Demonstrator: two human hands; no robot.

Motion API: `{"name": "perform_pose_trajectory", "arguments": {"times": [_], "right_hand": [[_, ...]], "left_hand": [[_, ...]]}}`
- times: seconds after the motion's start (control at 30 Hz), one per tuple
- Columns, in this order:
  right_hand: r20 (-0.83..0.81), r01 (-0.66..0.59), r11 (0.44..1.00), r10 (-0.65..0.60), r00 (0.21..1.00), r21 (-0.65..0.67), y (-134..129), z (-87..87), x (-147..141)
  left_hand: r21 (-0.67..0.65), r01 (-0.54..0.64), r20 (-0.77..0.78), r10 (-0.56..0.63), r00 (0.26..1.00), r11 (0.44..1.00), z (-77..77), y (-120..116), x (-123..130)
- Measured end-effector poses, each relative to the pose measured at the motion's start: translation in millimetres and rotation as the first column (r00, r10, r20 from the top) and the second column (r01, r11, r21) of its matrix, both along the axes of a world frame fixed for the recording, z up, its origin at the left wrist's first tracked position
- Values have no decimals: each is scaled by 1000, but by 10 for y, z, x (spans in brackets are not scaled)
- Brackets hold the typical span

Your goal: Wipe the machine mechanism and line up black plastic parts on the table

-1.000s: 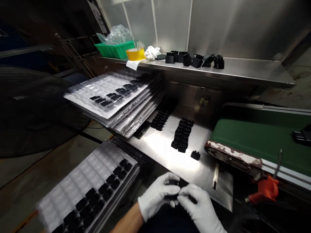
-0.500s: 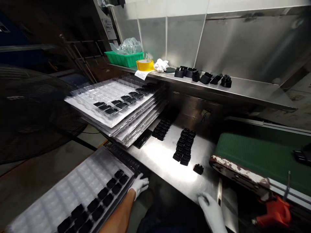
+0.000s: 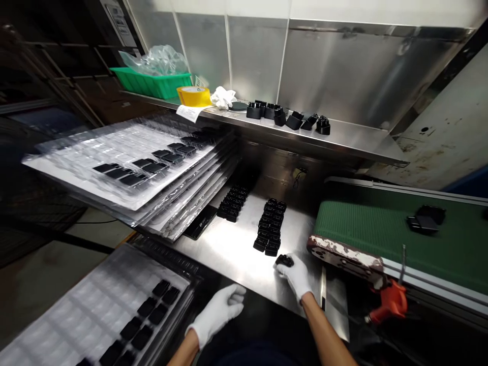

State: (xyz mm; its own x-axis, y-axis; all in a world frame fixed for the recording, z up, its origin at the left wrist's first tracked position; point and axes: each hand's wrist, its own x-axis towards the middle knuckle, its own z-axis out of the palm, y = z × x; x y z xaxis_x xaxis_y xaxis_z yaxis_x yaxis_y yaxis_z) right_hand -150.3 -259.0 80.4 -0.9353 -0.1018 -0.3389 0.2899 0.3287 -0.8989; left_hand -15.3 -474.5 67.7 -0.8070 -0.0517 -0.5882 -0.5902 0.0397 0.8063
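Note:
Both hands wear white gloves. My right hand rests on the steel table, its fingers closed around a single small black plastic part just below two rows of the same black parts. My left hand hovers at the table's front edge with loosely curled fingers, holding nothing. It is right of a clear blister tray whose pockets hold several black parts.
A slanted stack of clear trays sits at the left. A green conveyor belt carries black parts at the right. The upper shelf bears a green bin, yellow tape and black parts. An orange tool hangs below the belt.
My hands parted from in front of me. The left went to the tray and came back; the right reached forward and closed on the lone black part. The view shifted.

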Motion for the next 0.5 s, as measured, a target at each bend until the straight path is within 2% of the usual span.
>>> {"name": "perform_pose_trajectory", "arguments": {"times": [0.07,0.13,0.23,0.33,0.43,0.5], "right_hand": [[7,-126,988,128,992,-91,-93,278,230],[-30,-224,964,222,975,-141,-136,595,464],[-174,-312,943,291,941,-112,-94,1031,712],[-259,-325,939,287,922,-115,21,1314,814],[-276,-323,931,270,923,-171,148,1467,861],[-260,-324,914,260,930,-243,220,1530,901]], "left_hand": [[-86,13,-143,-25,989,996,415,171,-138],[-88,35,-225,-54,973,995,828,350,-226],[-81,74,-326,-97,940,994,1280,560,-247],[-10,57,-332,-57,941,998,1495,666,-179],[161,56,-309,-3,951,985,1604,712,-96],[187,56,-343,11,939,981,1669,735,-53]]}}
